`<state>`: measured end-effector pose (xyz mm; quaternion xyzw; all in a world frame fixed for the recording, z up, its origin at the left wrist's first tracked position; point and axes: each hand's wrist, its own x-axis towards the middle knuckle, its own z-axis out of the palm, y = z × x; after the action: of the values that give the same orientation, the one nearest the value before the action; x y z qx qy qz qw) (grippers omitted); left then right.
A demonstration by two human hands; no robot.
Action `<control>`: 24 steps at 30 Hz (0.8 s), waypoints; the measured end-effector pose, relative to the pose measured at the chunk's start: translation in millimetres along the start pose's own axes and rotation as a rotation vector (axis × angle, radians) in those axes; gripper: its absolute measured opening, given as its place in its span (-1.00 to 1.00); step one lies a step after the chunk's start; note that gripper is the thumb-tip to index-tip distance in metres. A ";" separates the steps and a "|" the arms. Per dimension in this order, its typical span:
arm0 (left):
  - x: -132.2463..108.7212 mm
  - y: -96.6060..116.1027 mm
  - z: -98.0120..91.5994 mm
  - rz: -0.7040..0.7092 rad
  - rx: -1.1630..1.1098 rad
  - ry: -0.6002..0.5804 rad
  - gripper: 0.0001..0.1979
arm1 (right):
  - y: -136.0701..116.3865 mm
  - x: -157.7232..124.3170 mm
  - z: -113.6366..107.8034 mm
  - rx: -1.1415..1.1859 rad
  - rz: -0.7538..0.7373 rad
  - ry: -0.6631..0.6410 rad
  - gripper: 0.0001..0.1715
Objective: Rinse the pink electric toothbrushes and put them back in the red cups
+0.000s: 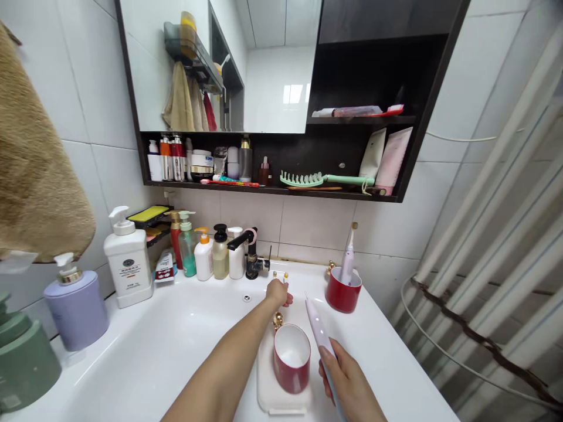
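Note:
My right hand (345, 375) is wrapped around the pale lilac handle (319, 328) of an electric toothbrush; only its bare metal shaft shows at the top. Stretched out to the sink's back ledge, my left hand (278, 293) has its fingers curled at a small toothbrush head (285, 278); the fingertips are partly hidden. Another small head (275, 274) stands just behind that hand. Between my arms, a red cup (292, 366) with a white inside sits on a whitish tray (284, 404). A second red cup (343, 296) at the right holds an upright electric toothbrush (348, 264).
A black faucet (251, 252) rises behind the white basin (176, 351). Several pump bottles (203, 258) line the back and left edges. Overhead hangs a dark mirror cabinet (272, 189) with a green hairbrush (308, 179). White pipes (497, 234) run along the right.

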<state>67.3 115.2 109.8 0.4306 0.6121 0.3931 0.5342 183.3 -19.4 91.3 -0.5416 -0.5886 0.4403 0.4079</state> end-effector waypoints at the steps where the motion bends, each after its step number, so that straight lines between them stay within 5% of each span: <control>1: 4.6 0.2 1.0 0.002 0.035 0.006 -0.73 | -1.6 -0.3 -0.1 -0.005 -0.010 -0.003 -0.71; 14: 17.9 -6.9 -25.8 0.159 0.447 0.304 -0.75 | -14.4 -6.7 4.5 0.010 -0.041 -0.036 -0.60; 24: 22.8 -6.4 -31.1 -0.005 0.274 0.180 -0.76 | -7.3 -3.5 3.7 0.006 -0.040 -0.029 -0.61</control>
<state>34.4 134.1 100.3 0.4608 0.7064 0.3417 0.4145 178.0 -23.3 97.3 -0.5221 -0.6038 0.4417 0.4096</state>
